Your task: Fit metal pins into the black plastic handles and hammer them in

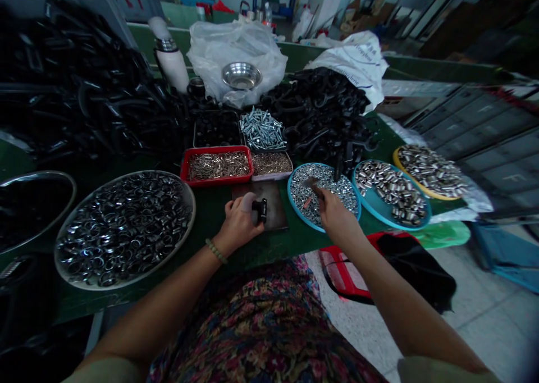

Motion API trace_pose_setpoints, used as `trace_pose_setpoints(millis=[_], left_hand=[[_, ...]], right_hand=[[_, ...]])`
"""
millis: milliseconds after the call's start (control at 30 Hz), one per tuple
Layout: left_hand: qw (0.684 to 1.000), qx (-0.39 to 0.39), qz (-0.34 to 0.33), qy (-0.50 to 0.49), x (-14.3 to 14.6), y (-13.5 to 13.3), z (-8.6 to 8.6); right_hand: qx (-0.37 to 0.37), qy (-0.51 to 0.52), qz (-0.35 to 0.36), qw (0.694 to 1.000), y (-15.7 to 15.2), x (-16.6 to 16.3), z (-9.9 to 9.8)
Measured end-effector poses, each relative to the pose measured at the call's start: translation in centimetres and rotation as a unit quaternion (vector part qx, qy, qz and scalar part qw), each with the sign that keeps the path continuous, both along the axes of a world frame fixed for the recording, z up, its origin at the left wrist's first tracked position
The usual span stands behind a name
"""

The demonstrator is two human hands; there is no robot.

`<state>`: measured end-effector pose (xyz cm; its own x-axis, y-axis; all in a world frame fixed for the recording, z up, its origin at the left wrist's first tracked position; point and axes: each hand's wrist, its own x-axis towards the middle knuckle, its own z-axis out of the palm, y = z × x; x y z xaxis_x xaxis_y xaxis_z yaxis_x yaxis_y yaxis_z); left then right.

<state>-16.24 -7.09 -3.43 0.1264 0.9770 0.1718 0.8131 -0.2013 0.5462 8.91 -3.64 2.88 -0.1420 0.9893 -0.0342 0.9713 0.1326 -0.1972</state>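
My left hand [241, 221] is closed around a small black part [263, 210], with a pale covering over the thumb or finger. It rests over a flat metal plate [275, 206] on the green bench. My right hand [337, 217] grips a hammer [312, 183] by its handle; the head is over a blue round tray [290, 195] of small shiny metal pieces. A pinkish bit [307, 203] lies among those pieces. Behind the plate stand a red bin [185, 172] of thin metal pins and a pale bin [280, 176] of tiny brownish pieces.
A large round tray [59, 259] of shiny rings is at left. Silver screws [263, 129] and heaped black parts [324, 108] lie behind. Another blue tray [374, 203] and a yellow tray [396, 157] hold metal sleeves. A thermos [172, 65] and steel bowl [241, 75] stand farther back.
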Motion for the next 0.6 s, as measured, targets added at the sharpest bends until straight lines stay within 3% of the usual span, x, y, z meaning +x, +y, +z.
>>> trace_pose_setpoints(millis=[133, 200, 400, 467, 533, 600], left_hand=[[1.000, 0.009, 0.010, -0.006, 0.0, 0.0, -0.1], [1.000, 0.010, 0.006, -0.007, -0.1, 0.0, -0.2], [1.000, 0.019, -0.002, 0.013, -0.1, -0.2, 0.1], [0.998, 0.027, -0.032, 0.043, -0.1, -0.2, 0.3], [0.996, 0.033, -0.062, 0.061, 0.0, 0.0, 0.6], [0.998, 0.009, -0.057, 0.013, 0.0, 0.7, 1.1]], right_hand=[[-0.086, 0.120, 0.133, 0.980, -1.6, -4.4, 2.6], [-0.080, 0.144, 0.143, 0.976, -1.7, -5.5, 3.1], [-0.106, 0.090, 0.145, 0.980, -0.7, -5.0, 1.5], [-0.073, 0.082, 0.116, 0.987, -0.3, -3.7, 0.7], [-0.029, 0.037, 0.042, 0.998, 0.2, -2.1, -0.2], [-0.004, -0.037, -0.029, 0.999, 0.9, -0.4, -1.1]])
